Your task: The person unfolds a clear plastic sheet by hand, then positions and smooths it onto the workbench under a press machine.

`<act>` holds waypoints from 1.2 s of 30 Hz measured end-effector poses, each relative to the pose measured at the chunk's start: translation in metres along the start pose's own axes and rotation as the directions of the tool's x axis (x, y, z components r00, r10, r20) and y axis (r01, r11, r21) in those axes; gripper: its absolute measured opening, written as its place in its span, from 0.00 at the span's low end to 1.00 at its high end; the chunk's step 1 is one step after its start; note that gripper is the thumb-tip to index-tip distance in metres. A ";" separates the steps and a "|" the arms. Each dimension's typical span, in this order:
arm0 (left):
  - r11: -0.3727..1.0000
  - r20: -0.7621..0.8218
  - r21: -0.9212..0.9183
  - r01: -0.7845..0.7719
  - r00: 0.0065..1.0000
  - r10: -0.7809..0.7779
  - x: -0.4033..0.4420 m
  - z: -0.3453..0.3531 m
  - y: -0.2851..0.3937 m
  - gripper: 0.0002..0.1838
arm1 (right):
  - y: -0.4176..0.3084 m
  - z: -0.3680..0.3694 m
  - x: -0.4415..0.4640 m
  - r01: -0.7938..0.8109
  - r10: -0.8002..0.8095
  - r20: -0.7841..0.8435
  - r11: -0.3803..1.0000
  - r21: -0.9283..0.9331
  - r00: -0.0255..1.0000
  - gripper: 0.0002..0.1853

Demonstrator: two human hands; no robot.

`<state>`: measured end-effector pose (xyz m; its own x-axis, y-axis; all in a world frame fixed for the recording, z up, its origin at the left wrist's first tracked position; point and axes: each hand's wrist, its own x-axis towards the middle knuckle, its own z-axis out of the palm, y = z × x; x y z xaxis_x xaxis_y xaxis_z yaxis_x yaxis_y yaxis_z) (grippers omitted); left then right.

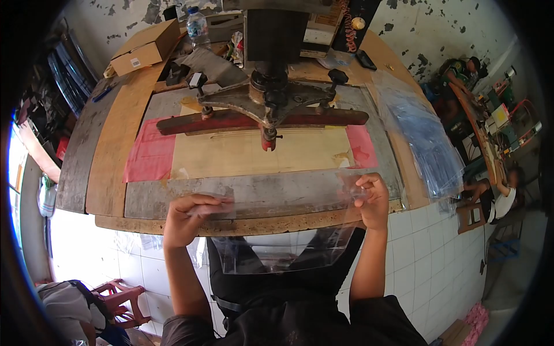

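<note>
A clear plastic sheet (288,249) hangs between my two hands, over the table's front edge and my lap. My left hand (189,214) pinches its left upper corner, fingers closed. At the right upper corner, my right hand (372,199) grips the same sheet between thumb and fingers. Beyond them lies a pale yellow sheet (259,155) on the press bed, with pink pieces (149,150) at its ends. Above it stands a press head with a long reddish bar (231,124), a gap showing between my hands and the bar.
A stack of clear plastic sheets (424,144) lies at the table's right. Behind the press are a cardboard box (147,47), a water bottle (197,27) and a phone (365,60). Other people (508,193) sit at right; a red stool (124,303) stands lower left.
</note>
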<state>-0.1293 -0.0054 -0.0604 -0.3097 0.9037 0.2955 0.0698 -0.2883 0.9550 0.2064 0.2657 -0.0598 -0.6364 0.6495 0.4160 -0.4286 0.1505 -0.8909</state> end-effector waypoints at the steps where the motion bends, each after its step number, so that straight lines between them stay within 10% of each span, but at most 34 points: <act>1: 1.000 0.001 0.001 -0.002 1.000 0.002 0.000 0.000 0.000 0.11 | 0.000 -0.002 -0.003 -0.046 0.047 -0.015 0.999 0.025 0.999 0.22; 5: 0.997 -0.180 -0.024 0.075 0.981 -0.078 0.000 0.001 0.003 0.13 | 0.004 -0.005 -0.005 -0.089 0.073 -0.079 0.969 -0.230 0.994 0.18; 18: 0.999 -0.267 0.017 0.040 0.963 -0.034 0.000 0.001 -0.007 0.14 | 0.004 -0.008 -0.003 -0.153 0.147 -0.061 0.983 -0.098 0.987 0.11; 25: 0.967 -0.344 0.044 0.251 0.912 -0.221 -0.002 -0.009 0.001 0.13 | -0.007 0.010 -0.003 -0.073 0.067 -0.135 0.996 -0.041 0.989 0.26; 31: 0.889 -0.436 -0.448 -0.091 0.891 -0.128 0.004 0.014 0.016 0.54 | -0.035 0.022 -0.020 0.021 -0.016 -0.167 0.999 0.025 0.986 0.33; 36: 0.956 0.332 -0.226 0.186 0.938 -0.104 -0.022 -0.033 0.024 0.65 | -0.087 0.038 -0.026 0.163 -0.163 -0.008 0.987 0.001 0.987 0.27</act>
<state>-0.1525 -0.0422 -0.0450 0.0172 0.9822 0.1868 -0.2048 -0.1794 0.9622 0.2357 0.2079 0.0137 -0.5527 0.6225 0.5541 -0.5272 0.2538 -0.8110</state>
